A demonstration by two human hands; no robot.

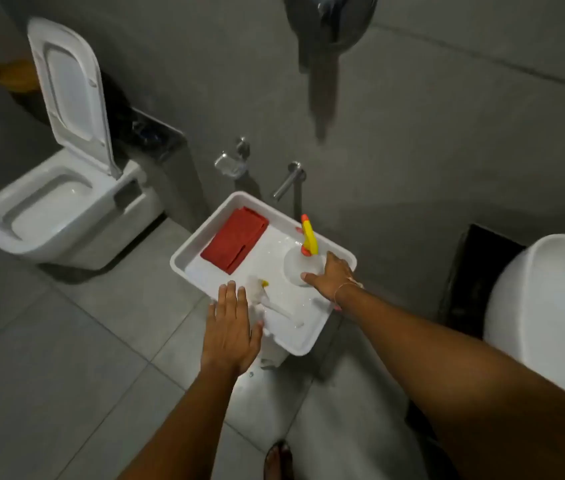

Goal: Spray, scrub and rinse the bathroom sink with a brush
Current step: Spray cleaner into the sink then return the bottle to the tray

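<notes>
Nearest to me, both forearms reach forward and down over a grey tiled floor (66, 341). One foot (279, 459) shows at the bottom edge.

My left hand (231, 329) is flat, palm down, fingers spread wide and holding nothing. It lies over the near left rim of one white rectangular tray (295, 344), with its fingertips just beside the head of the brush.

The brush (276, 303) lies flat in the near part of the tray. It is white, with a pale bristle head, a small yellow part at the head and a slim white handle that points toward the near right corner. I count one brush.

My right hand (333, 277) reaches in over the right rim of the tray. Its fingers curve around the round white body of the spray bottle (300, 266), touching it; I cannot tell whether the grip is fully closed. The bottle is one in number, with a yellow trigger head and orange tips at the nozzle and the collar.

Farther back in the tray lies one red folded cloth (234, 239), well apart from the bottle.

At the right edge stands the white sink (544, 306), partly cut off by the frame, well apart from the tray.

On the grey wall beyond the tray I see one metal spout (288, 181) and one soap holder (231, 162). To the far left is one white toilet (59, 209) with its lid raised.
</notes>
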